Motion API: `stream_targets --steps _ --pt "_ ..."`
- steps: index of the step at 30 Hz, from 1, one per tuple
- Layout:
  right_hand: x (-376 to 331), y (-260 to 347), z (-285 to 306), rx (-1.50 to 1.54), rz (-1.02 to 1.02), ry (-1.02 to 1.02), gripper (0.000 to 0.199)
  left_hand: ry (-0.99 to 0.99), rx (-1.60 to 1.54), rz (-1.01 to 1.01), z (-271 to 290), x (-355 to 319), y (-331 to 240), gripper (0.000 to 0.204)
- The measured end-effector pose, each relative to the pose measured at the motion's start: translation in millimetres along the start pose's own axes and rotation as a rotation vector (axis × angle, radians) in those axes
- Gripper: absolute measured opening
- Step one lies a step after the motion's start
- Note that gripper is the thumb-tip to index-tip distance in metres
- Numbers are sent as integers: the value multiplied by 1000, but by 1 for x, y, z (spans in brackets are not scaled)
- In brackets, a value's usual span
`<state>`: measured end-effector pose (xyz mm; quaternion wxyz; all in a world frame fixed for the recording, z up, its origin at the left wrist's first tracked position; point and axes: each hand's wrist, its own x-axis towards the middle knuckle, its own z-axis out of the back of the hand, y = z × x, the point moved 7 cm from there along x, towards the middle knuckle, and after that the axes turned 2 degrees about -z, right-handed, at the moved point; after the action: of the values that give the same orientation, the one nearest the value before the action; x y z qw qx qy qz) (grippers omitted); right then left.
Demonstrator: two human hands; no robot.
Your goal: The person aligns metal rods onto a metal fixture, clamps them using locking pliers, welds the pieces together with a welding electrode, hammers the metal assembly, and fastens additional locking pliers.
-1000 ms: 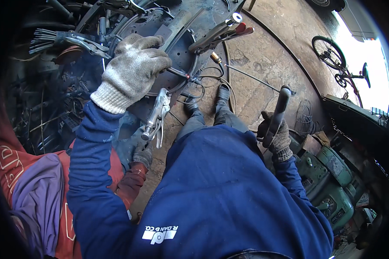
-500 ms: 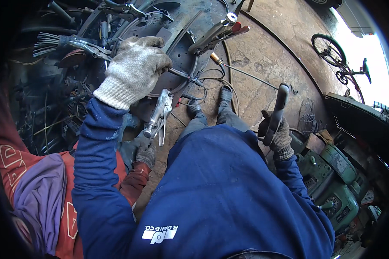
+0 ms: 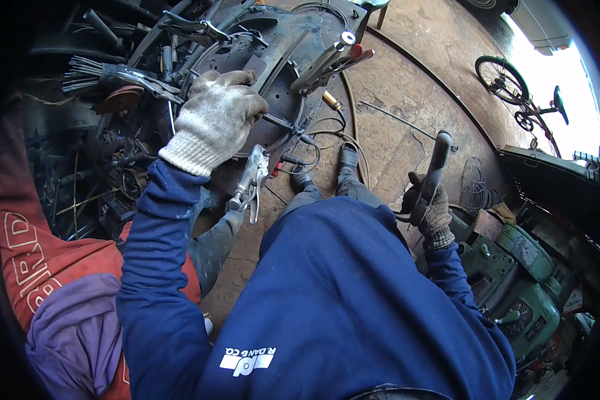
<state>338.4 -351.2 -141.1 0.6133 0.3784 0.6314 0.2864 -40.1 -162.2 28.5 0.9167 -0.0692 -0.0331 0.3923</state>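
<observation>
Fingers of your left hand, clad in a pale knit glove, curl inward around a dark rod, which extends toward the curved rim of a dark, drilled metal plate. Locking pliers hang at the near edge, just beside your glove; a clamp with red-tipped handles stands farther across. Your right hand, also gloved, closes around a dark, elongated object with a rounded top, well apart from the plate; its fingertips are partly hidden, so their exact placement cannot be told. Below, a cable crosses the brown floor. To your right stands a green machine; to your left, a person in red with a purple cloth.
</observation>
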Motion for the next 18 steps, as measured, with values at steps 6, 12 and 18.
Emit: stream_targets --steps 6,12,18 --pt "-8 3 -8 -23 -60 22 54 -34 -30 -7 -3 -7 2 26" --pt "-4 14 -28 -225 -47 66 34 -79 -28 11 -5 -10 0 30" --pt "18 11 -31 -346 17 206 47 -125 -5 75 -3 -12 -3 31"
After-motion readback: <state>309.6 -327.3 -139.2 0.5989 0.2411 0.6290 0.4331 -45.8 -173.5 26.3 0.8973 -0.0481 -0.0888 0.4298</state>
